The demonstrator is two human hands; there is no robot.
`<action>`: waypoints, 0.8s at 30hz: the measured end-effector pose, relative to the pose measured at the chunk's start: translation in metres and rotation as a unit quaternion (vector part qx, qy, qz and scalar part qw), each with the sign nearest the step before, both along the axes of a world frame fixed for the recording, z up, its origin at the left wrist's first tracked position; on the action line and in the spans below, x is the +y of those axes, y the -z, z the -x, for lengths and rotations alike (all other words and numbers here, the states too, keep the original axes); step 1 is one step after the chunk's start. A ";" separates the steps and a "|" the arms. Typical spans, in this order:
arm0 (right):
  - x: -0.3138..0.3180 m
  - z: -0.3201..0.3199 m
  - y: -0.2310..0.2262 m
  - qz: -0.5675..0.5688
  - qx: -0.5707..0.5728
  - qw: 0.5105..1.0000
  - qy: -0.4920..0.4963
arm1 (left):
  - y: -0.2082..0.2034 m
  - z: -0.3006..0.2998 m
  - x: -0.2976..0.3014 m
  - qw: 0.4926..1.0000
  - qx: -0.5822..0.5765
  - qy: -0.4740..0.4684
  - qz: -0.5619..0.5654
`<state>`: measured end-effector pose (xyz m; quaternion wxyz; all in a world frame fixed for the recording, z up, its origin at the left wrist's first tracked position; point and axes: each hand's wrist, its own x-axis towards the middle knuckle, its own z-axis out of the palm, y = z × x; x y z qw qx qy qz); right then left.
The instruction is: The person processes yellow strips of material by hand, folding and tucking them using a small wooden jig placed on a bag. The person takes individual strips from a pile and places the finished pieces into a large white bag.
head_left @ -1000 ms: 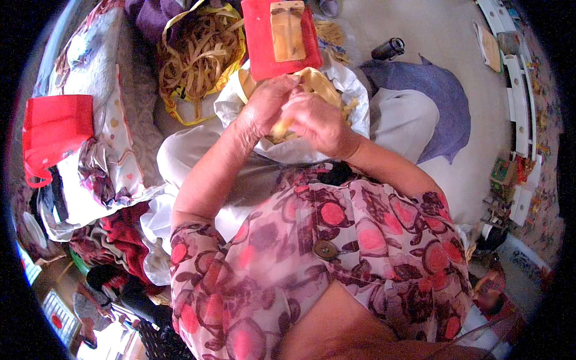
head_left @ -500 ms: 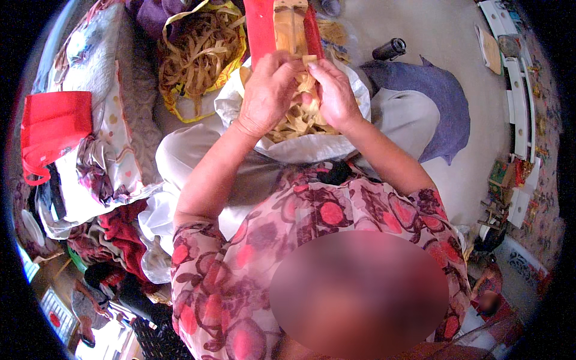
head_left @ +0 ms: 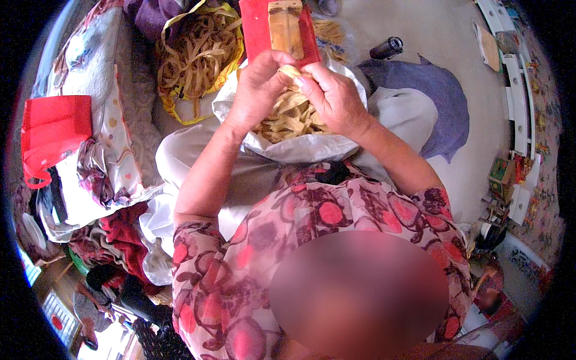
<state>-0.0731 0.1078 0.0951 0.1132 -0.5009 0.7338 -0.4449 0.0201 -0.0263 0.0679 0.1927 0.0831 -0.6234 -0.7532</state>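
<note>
A pale yellow flat strip [head_left: 290, 71] is pinched between my two hands. My left hand [head_left: 258, 90] grips its left end with thumb and fingers closed, and my right hand [head_left: 336, 96] holds the other end between thumb and forefinger. Just beneath them, a white bag [head_left: 288, 151] lies open in my lap, filled with a heap of tan, folded-looking strips [head_left: 294, 120]. Beyond my fingertips stands a wooden block [head_left: 285, 33] with a groove down its middle, resting on a red cloth or board [head_left: 254, 30].
To the left, a yellow-edged bag [head_left: 174, 109] holds long tan strips [head_left: 198, 54]. A dark bottle [head_left: 386, 48] lies on the floor near a blue-grey cloth [head_left: 447, 108]. A red bag [head_left: 57, 126] rests on bedding at left. More tan strips [head_left: 330, 31] lie behind the block.
Both hands have drawn back slightly from the wooden block and turned, with the strip between them. More of the block and of the strips in the bag now shows.
</note>
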 end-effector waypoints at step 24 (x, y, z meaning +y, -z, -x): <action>-0.001 0.047 0.030 0.011 -0.575 0.811 0.106 | 0.005 -0.001 -0.001 0.993 -0.079 -0.039 0.081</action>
